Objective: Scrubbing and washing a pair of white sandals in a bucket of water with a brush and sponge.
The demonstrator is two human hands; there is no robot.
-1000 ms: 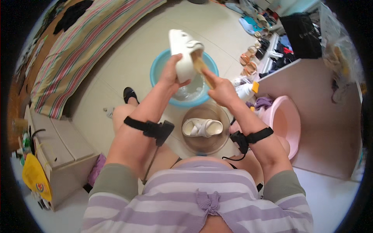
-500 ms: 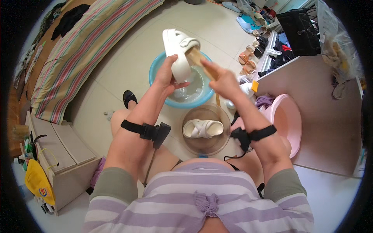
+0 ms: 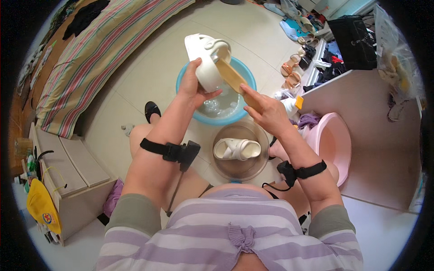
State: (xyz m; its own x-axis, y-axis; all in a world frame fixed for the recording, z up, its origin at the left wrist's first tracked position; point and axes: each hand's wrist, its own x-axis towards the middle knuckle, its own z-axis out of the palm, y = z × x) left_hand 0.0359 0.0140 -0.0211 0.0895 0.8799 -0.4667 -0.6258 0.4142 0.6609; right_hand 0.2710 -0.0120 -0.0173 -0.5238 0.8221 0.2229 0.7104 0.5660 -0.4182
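My left hand (image 3: 194, 86) grips a thick-soled white clog (image 3: 209, 72) by its sole and side, tilted above a blue basin (image 3: 251, 77) of sudsy water. In my right hand (image 3: 269, 113) is a wooden brush (image 3: 233, 79), held by its handle. Its far end reaches into the clog's opening, so any bristles are hidden. Closer to me, a white sandal with crossed straps (image 3: 237, 149) lies in a see-through brownish basin (image 3: 239, 174).
Right of the basins stand a white bottle with a yellow top (image 3: 290, 106) and a pink tub (image 3: 343, 149). Several shoes (image 3: 290, 74) line the floor by the cabinet (image 3: 375, 131). At left are a striped cover (image 3: 113, 58) and a low cabinet (image 3: 72, 167).
My right hand has drawn back slightly toward me and right, with more of the brush showing. The clog has tipped a little and shifted slightly left.
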